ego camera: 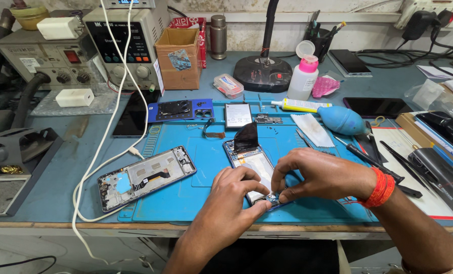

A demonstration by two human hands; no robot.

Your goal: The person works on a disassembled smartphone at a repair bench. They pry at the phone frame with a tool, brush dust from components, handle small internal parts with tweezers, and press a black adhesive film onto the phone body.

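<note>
Blue repair mat (196, 172), opened phone (252, 165) with black flap raised, left hand (231, 198) and right hand (318, 175) grips pinching its lower end

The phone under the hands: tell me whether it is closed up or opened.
Opened. The phone lies with its back cover off, insides bare, a black flap lifted at its top end.

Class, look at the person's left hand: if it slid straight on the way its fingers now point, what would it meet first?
The left hand points up and right, fingertips on the lower end of the opened phone. Going straight on, it would probably first meet the right hand, whose fingers pinch the same end; depth is hard to judge.
</note>
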